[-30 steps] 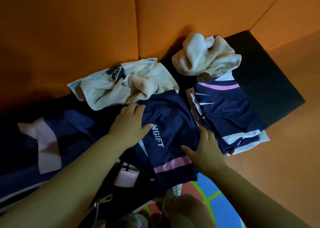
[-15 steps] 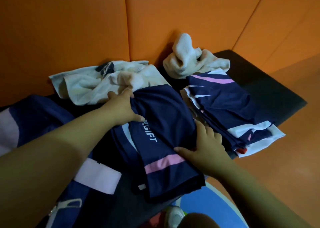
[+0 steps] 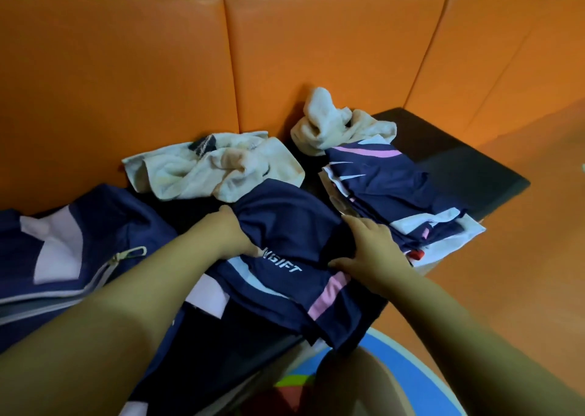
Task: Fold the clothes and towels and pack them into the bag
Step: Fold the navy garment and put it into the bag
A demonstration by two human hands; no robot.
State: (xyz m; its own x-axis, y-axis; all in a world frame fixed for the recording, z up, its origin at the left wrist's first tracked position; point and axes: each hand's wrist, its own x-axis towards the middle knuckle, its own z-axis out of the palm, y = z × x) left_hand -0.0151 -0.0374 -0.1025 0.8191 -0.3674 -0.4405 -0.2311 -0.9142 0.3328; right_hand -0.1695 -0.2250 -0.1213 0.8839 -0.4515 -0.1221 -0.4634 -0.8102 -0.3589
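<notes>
Orange padded walls back a dark bench [image 3: 459, 168] strewn with clothes and towels.

Both hands grip a folded navy garment [image 3: 285, 241] with a pink stripe and white lettering, lying near the middle of the bench: the left hand [image 3: 226, 236] closes on its left edge, fingers curled into the cloth, and the right hand [image 3: 370, 251] clamps its right edge, thumb on top and fingers spread over the fabric. Just right of it, touching the right hand, sits a stack of folded navy, white and pink clothes [image 3: 389, 190]. Beyond the garment lies a crumpled white towel [image 3: 209, 168], touching its far edge; a second crumpled towel [image 3: 335, 124] rests at the far end of the stack, against the wall. At the left lies a navy bag [image 3: 79, 257] with pale panels and a zipper, under the left forearm.
</notes>
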